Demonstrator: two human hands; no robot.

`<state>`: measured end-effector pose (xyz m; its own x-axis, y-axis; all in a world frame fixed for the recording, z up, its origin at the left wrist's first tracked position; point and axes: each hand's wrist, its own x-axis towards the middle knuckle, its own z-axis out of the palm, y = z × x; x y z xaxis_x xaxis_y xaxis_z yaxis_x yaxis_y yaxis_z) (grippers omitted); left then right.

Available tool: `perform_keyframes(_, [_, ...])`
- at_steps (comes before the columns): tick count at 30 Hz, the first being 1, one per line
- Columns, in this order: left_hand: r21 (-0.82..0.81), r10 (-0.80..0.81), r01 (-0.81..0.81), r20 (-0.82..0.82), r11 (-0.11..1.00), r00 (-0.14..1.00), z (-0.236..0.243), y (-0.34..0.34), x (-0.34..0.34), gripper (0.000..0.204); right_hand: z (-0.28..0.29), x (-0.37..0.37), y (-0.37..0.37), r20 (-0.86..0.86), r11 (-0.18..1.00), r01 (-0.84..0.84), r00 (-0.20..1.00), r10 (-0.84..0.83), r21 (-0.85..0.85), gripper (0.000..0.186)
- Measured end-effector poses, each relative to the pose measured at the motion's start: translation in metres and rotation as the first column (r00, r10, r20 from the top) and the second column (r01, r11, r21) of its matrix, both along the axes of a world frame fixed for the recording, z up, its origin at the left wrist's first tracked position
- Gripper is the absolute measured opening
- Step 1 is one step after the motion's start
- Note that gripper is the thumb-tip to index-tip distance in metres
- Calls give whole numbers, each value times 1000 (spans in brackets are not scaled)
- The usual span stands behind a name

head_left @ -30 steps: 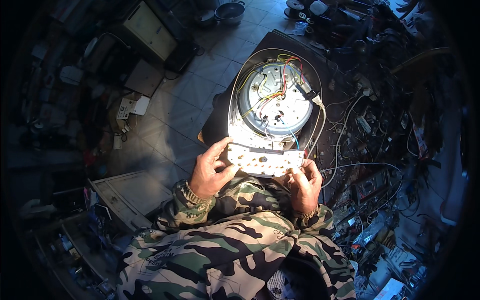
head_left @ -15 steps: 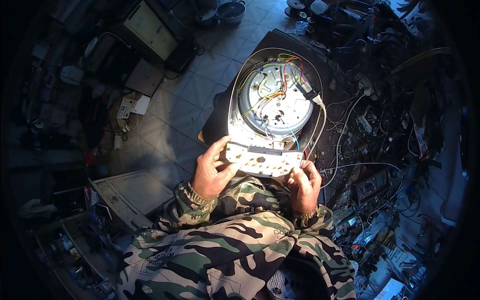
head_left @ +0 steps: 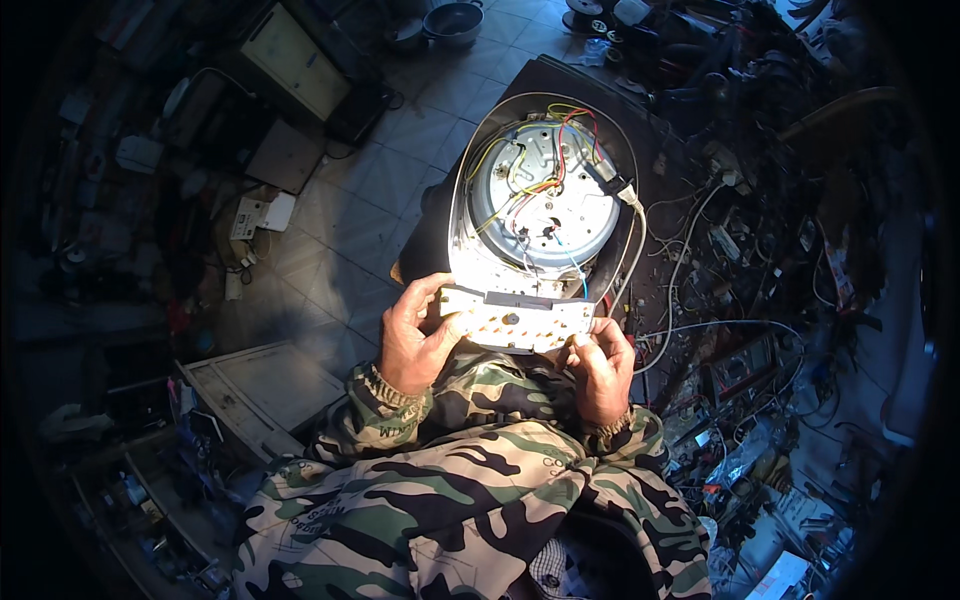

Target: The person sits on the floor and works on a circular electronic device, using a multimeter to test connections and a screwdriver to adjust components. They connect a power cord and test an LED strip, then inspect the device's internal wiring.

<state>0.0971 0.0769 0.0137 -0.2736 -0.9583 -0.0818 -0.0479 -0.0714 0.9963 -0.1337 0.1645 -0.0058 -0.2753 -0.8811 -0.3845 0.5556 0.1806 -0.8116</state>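
Note:
A round appliance [head_left: 545,190] lies upturned on a dark worktop [head_left: 600,85], its base open, showing a grey metal disc with yellow, red and blue wires. A pale rectangular circuit panel [head_left: 515,320] sits at the near edge of its white housing. My left hand [head_left: 412,340] grips the panel's left end, thumb on its face. My right hand [head_left: 600,365] holds the right end. Both forearms wear camouflage sleeves.
A tiled floor [head_left: 340,230] lies to the left, with a boxy monitor [head_left: 290,60], loose parts and a pale open case [head_left: 262,390]. Tangled cables, tools and components [head_left: 740,260] crowd the bench at right. A metal pot [head_left: 452,20] stands at the top.

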Motion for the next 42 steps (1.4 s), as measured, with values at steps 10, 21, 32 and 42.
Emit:
perform_keyframes(10, [4, -56, 56, 73, 998, 996, 5, 2, 3, 46, 4, 3, -3, -132, 999, 9, 991, -2, 53, 26])
perform_keyframes(21, [8, -42, 42, 119, 999, 992, 6, 1, 3, 48, 6, 1, -3, -66, 999, 32, 997, -29, 44, 17])
perform_keyframes(32, [-11, -21, 22, 115, 1000, 993, 5, 1, 0, 45, -6, -3, 0, -125, 999, 18, 992, -12, 46, 18])
perform_keyframes(42, [-1, -28, 28, 107, 1000, 994, 3, 2, 1, 43, 0, 1, -2, -99, 997, 55, 994, -50, 51, 16])
